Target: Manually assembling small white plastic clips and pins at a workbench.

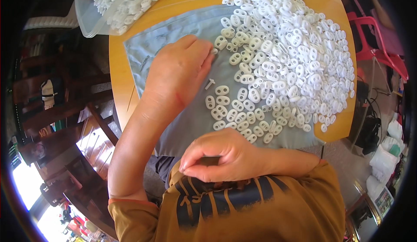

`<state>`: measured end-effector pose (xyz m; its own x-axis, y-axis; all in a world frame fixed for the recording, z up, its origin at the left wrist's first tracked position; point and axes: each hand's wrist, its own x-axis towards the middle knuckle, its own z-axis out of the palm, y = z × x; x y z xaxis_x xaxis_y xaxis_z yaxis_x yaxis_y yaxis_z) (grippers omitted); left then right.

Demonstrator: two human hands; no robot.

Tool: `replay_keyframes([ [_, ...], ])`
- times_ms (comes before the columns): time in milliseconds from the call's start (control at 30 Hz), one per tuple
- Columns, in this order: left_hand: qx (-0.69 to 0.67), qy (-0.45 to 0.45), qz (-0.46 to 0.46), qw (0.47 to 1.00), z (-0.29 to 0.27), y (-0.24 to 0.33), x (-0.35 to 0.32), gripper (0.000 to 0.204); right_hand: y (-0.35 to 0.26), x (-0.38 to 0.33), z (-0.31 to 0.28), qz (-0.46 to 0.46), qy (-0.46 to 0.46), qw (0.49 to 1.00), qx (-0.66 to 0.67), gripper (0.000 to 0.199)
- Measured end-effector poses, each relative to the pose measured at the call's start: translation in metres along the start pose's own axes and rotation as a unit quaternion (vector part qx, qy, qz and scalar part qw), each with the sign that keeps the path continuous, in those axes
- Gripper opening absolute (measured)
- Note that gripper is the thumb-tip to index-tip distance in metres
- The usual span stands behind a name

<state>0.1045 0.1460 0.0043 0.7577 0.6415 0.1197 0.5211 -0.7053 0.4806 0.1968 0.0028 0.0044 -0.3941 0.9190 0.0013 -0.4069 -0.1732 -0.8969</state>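
A big heap of white oval plastic pieces with two holes each (299, 55), like cord stoppers, spreads over a grey cloth (173, 133). My left hand (176, 70) is closed at the heap's left edge, its fingertips pinched on a small white plastic piece (214, 51). Close to my body, my right hand (221, 155) curls with thumb and fingertips together; whatever lies between them is hidden. Between the left hand and several loose ovals lies a small white T-shaped plastic piece (210, 84).
A clear plastic bin (87, 22) with more white pieces stands at the far left of the yellow wooden table (119, 74). A red chair (373, 22) is beyond the right edge. Dark wooden furniture (69, 111) stands on the left.
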Motion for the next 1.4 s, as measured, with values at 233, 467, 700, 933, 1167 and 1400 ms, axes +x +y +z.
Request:
replay_keyframes([
  [233, -0.345, 0.088, -0.19, 0.915, -0.022, 0.022, -0.043, 0.007, -0.015, -0.01, 0.005, 0.002, 0.126, 0.989, 0.074, 0.017],
  [467, -0.629, 0.139, -0.246, 0.724, -0.029, 0.046, -0.121, 0.016, -0.012, -0.005, 0.014, -0.051, 0.237, 0.968, -0.069, 0.015],
  [700, -0.532, 0.186, -0.221, 0.796, -0.015, 0.05, -0.15, 0.016, -0.009, 0.002, 0.029, 0.029, 0.188, 0.982, -0.018, 0.017],
  [933, -0.302, 0.277, -0.106, 0.906, -0.012, 0.04, -0.156, 0.021, -0.011, 0.006, 0.044, 0.059, 0.157, 0.985, 0.027, 0.018],
  [1167, -0.358, 0.228, -0.144, 0.894, -0.017, 0.042, -0.168, 0.024, -0.015, 0.012, 0.039, 0.148, 0.128, 0.981, 0.019, 0.016],
  [1400, -0.639, 0.165, -0.167, 0.732, -0.014, 0.037, -0.177, 0.031, -0.018, 0.017, 0.042, 0.129, 0.118, 0.979, 0.106, 0.014],
])
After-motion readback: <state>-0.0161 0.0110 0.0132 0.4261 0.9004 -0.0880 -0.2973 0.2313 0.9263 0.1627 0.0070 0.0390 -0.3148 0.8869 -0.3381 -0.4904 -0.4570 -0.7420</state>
